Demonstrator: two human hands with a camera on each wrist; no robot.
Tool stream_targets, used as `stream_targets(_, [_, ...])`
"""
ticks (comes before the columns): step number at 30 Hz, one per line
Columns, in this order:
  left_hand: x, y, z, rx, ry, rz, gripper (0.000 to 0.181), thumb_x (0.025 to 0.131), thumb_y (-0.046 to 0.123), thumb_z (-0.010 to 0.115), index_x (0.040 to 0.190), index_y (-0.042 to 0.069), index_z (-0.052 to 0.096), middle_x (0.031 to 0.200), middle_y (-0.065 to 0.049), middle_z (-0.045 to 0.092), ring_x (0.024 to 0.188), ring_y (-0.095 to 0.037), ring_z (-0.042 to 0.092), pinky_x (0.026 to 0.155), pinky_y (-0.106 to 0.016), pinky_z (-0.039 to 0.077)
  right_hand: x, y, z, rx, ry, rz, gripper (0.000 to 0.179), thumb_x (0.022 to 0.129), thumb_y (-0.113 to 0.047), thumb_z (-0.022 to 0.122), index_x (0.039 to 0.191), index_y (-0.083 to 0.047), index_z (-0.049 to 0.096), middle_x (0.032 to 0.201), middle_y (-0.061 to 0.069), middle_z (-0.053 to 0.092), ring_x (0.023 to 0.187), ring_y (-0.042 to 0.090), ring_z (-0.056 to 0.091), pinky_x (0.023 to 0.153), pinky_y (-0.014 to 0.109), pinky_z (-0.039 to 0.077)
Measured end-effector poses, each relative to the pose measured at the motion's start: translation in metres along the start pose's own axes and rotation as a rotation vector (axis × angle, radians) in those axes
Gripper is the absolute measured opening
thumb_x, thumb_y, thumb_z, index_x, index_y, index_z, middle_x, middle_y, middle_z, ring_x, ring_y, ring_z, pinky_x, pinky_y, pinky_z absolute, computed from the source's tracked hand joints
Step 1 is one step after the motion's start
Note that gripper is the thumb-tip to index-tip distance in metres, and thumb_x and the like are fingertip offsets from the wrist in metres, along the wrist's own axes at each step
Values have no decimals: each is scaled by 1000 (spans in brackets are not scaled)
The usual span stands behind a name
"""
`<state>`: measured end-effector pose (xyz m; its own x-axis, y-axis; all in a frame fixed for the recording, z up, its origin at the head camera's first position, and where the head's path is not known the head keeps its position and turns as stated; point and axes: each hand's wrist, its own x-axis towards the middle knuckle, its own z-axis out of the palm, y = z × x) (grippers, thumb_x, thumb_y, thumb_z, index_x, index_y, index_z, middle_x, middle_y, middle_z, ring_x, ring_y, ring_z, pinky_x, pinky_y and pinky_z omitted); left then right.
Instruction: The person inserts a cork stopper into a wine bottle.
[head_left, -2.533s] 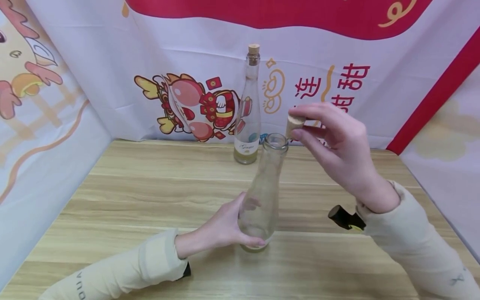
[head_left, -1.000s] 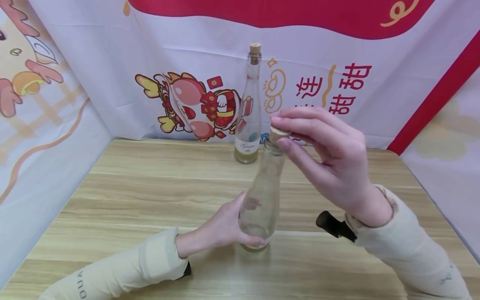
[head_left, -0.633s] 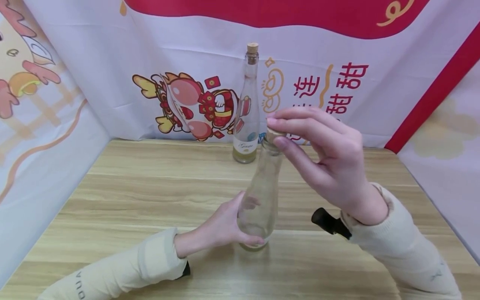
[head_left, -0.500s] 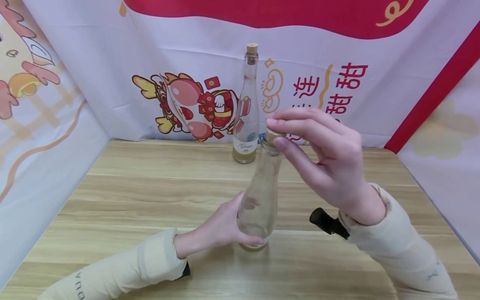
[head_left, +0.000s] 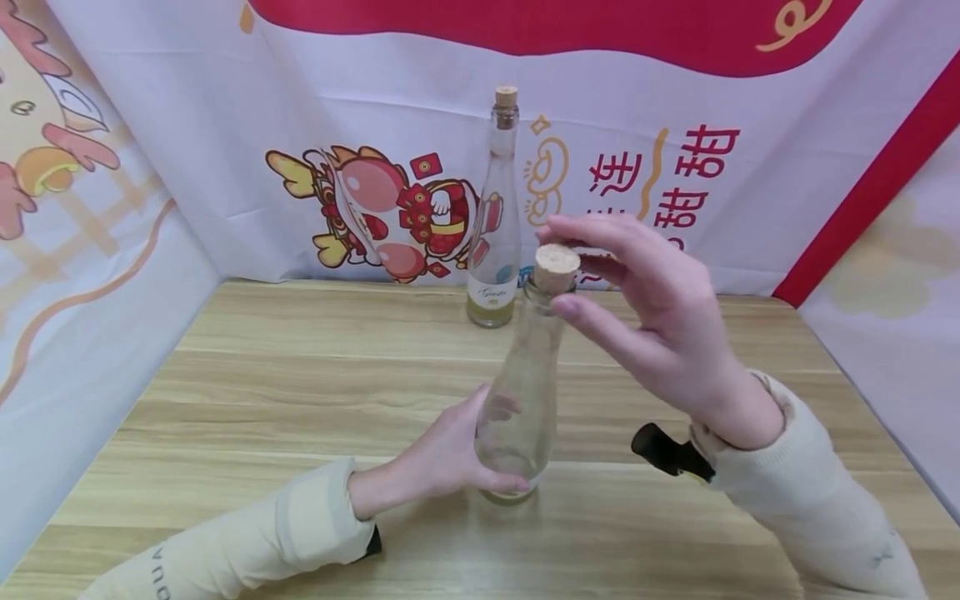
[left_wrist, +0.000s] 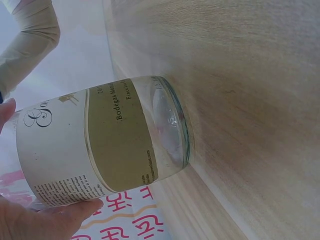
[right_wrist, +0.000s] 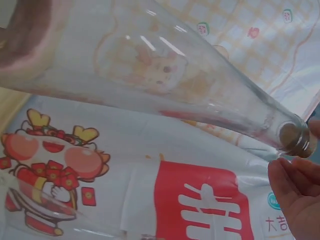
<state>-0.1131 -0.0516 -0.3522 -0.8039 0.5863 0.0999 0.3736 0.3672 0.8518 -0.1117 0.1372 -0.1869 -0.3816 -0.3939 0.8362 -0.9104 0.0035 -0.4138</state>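
Note:
In the head view a clear glass bottle (head_left: 528, 358) stands upright on the wooden table. My left hand (head_left: 450, 446) grips it low down, thumb across the front. A cork (head_left: 557, 267) sits in its mouth, with the upper part showing above the rim. Around that cork my right hand (head_left: 660, 317) holds its fingers spread, thumb tip near the bottle's rim and index finger behind the cork. The left wrist view shows the bottle's white and olive label (left_wrist: 55, 150) and its base. Through the neck, the right wrist view shows the cork's lower end (right_wrist: 289, 136).
A second, slimmer bottle (head_left: 495, 208) with its own cork (head_left: 506, 97) stands behind, near the table's back edge. Printed cloth (head_left: 390, 75) hangs along the back and sides. The wooden table (head_left: 285, 375) extends to both sides of the hands.
My right hand brought the cork over from the right and set it into the bottle's mouth. Since half a second ago its fingers have spread off the cork. The left hand has stayed put.

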Motion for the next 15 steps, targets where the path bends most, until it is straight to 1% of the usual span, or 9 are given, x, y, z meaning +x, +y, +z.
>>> stream_targets(2, [0, 0, 0, -1, -3, -4, 87, 58, 31, 85, 130, 17, 39, 121, 4, 54, 112, -14, 52, 95, -36, 41, -6, 3, 0, 11, -19, 19, 50, 85, -15, 63, 116, 20, 46, 114, 28, 53, 104, 30, 52, 89, 34, 47])
stream_targets(4, [0, 0, 0, 3, -3, -6, 86, 58, 30, 85, 129, 17, 38, 120, 5, 54, 112, -14, 51, 95, -35, 41, -13, 7, 1, 21, -36, 30, 56, 85, -18, 63, 118, 22, 42, 118, 26, 51, 109, 28, 50, 92, 36, 45])
stream_targets(9, [0, 0, 0, 8, -3, -11, 85, 58, 29, 85, 129, 17, 39, 120, 5, 54, 112, -13, 51, 94, -35, 41, -37, 21, 6, 64, -85, 76, 62, 85, -20, 63, 120, 23, 38, 128, 14, 47, 116, 24, 46, 97, 38, 41])
stream_targets(11, [0, -1, 0, 2, -5, -12, 85, 58, 29, 85, 129, 18, 39, 120, 6, 54, 111, -13, 51, 94, -35, 41, -46, 25, 9, 88, -103, 107, 63, 85, -20, 64, 121, 23, 36, 130, 14, 45, 118, 24, 45, 98, 38, 40])
stream_targets(15, [0, -1, 0, -7, -7, -16, 85, 58, 30, 85, 128, 18, 39, 120, 7, 54, 111, -12, 51, 93, -34, 41, -63, 30, 14, 128, -114, 178, 65, 84, -21, 65, 123, 21, 35, 130, 18, 44, 120, 23, 44, 99, 38, 39])
